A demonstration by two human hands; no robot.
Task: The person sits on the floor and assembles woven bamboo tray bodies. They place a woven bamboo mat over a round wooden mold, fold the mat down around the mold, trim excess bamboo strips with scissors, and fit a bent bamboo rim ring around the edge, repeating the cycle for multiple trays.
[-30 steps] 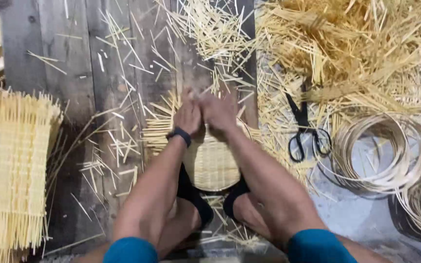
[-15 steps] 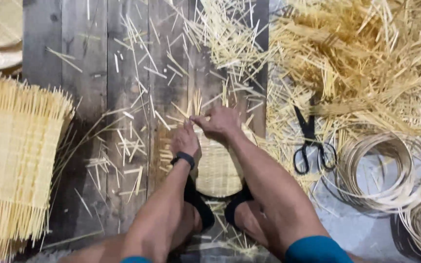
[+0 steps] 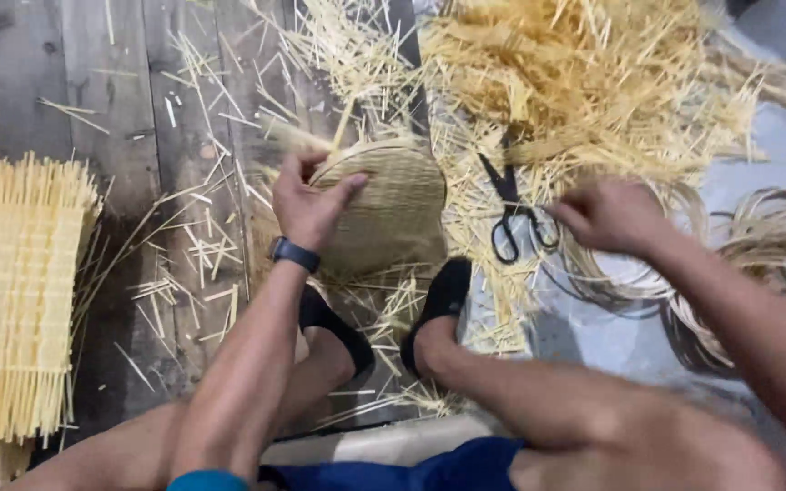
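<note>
Dark wooden floorboards (image 3: 111,100), littered with pale cut splints, lay under the person. At far left sat a stack of woven mats (image 3: 15,291) with fringed edges. Next came the left hand (image 3: 307,205), its grip spread flat against the round woven basket (image 3: 393,205), which stood tilted between the feet. Black scissors (image 3: 513,218) rested just beside it on the strips. The right hand (image 3: 607,216) hung near the scissors, fingers curled; blur hid whether they pinched anything. Coiled rims (image 3: 766,245) lay at far right. Judging by this, trimming or rimming was in hand, calling for a firm hold on the basket.
</note>
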